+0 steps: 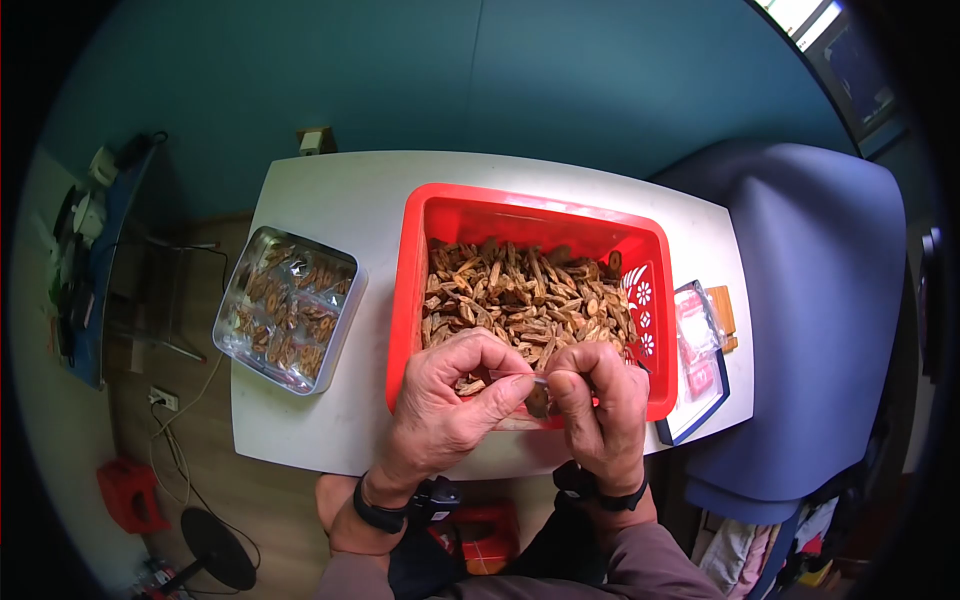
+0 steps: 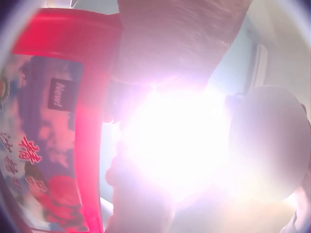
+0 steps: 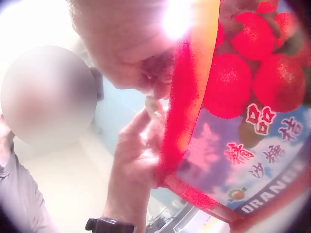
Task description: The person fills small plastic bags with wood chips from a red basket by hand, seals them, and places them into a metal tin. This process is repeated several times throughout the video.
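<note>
Both hands meet over the near edge of a red basket [image 1: 408, 290] filled with brown dried slices [image 1: 510, 290]. The left hand [image 1: 452, 400] and the right hand [image 1: 605, 405] pinch a small clear bag [image 1: 537, 400] between thumbs and fingers, one at each side of its top edge. A brown slice shows through the bag, which hangs below the fingertips. Glare hides most of the left hand [image 2: 180, 43] in the left wrist view. The right wrist view shows fingertips close together beside the basket's red rim [image 3: 182, 111].
An open metal tin [image 1: 290, 310] of clear packets holding brown slices stands on the white table [image 1: 330, 440] at the left. Right of the basket lie a dark-edged tray [image 1: 695, 400] with pink-and-clear packets and a wooden piece [image 1: 722, 312]. A blue-grey covered form [image 1: 810, 330] stands at the table's right.
</note>
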`<action>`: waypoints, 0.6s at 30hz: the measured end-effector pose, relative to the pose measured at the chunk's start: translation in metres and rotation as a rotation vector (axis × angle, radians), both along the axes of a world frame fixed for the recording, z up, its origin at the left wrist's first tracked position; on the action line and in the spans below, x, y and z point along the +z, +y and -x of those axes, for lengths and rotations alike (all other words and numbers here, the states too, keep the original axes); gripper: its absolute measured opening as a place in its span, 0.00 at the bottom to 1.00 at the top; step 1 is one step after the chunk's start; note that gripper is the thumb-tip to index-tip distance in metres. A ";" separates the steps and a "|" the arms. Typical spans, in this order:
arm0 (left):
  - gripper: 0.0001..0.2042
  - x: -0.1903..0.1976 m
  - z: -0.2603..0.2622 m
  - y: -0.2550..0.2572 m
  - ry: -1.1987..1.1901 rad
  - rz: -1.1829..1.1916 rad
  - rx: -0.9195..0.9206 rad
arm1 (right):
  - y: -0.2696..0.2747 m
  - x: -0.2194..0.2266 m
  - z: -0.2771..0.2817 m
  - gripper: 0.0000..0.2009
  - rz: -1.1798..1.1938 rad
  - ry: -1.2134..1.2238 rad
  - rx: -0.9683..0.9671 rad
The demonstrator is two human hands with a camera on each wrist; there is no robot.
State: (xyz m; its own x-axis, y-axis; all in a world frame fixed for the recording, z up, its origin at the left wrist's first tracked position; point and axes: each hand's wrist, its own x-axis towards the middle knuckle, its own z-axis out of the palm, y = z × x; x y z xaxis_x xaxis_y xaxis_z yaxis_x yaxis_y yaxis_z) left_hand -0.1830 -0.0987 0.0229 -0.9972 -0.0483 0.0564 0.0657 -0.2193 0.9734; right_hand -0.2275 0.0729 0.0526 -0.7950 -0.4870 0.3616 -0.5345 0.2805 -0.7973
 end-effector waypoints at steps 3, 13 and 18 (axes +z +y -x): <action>0.02 0.003 -0.001 -0.001 -0.004 -0.001 0.009 | 0.001 0.001 0.000 0.04 0.099 -0.062 0.016; 0.02 0.000 0.000 -0.003 0.110 0.141 -0.028 | 0.005 0.003 0.006 0.04 0.129 -0.100 0.064; 0.02 0.011 -0.001 0.001 0.054 0.118 -0.030 | 0.010 0.003 0.007 0.02 0.206 -0.130 0.055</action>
